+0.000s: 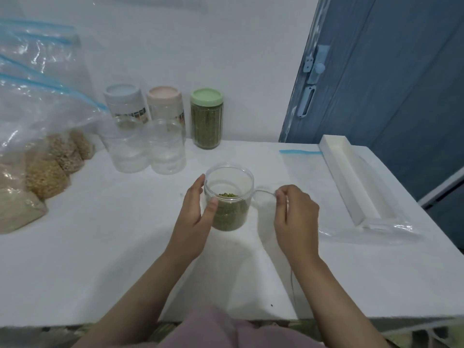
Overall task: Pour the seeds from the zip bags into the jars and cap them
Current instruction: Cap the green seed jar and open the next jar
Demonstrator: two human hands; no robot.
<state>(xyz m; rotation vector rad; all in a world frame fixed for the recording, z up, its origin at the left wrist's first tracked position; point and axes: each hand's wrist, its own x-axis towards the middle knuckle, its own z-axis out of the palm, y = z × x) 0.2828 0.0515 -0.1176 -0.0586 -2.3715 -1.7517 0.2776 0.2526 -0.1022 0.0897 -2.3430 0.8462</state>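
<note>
The work surface is a white table (100,247) set against a white wall, with a blue door (389,96) to the right. At the back of the table stands one jar with a green lid (206,119), full of green seeds and capped; this unit appears complete. Beside it stand two capped jars, one with a grey-white lid (123,95) and one with a pink lid (164,96), and in front of these two clear uncapped jars (148,149) that hold nothing. At the left edge lie several zip bags (37,146) with blue seals, holding tan and brown seeds and not yet poured. At the right lies a flat, emptied zip bag (339,197) under a long white tray (349,177). Near the table centre stands the open jar (229,199), filled with green seeds to somewhat below the rim and without a cap. The left hand (193,222) grips this jar, thumb on the near wall and fingers wrapped around the far-left side. The right hand (296,214) is just beside the jar on its right, fingers curled and pinching a thin, pale, ring-shaped piece whose nature cannot be determined; it may be a clear lid seen edge-on or a seal ring. Assessment: one jar is finished, a second is filled and awaits capping, and the remaining bags and jars are untouched, so the task is judged to be less than half complete.
</note>
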